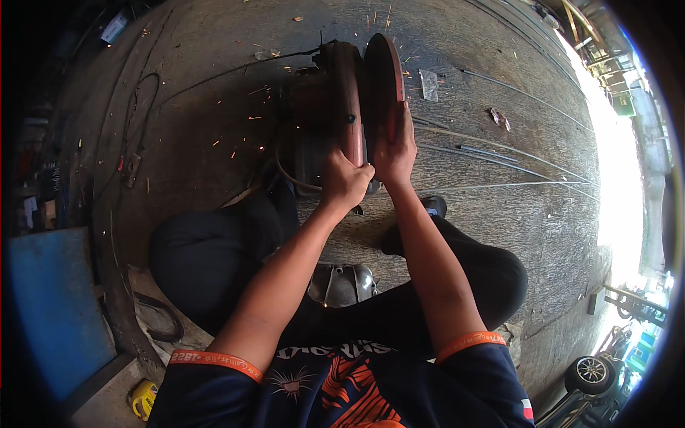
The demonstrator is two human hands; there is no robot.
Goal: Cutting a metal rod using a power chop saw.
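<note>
A cut-off saw (307,153) with a dark body and a reddish-brown curved guard (349,100) stands on the floor in front of me. My left hand (346,178) is closed round the lower, near end of the reddish part. To the right of the guard, a large reddish-brown disc (389,78) is seen nearly edge-on. My right hand (395,153) holds its lower part, thumb on the near left side and long fingers up along the right face. Orange sparks fly left of the saw and beyond it. The point where they start is hidden.
My bent legs (214,250) frame the saw. A rounded metal cover (341,284) lies between them. Long thin metal rods (514,153) stretch across the floor at right. A cable (235,68) runs left from the saw. A blue panel (57,307) and a yellow tool (143,399) are at lower left.
</note>
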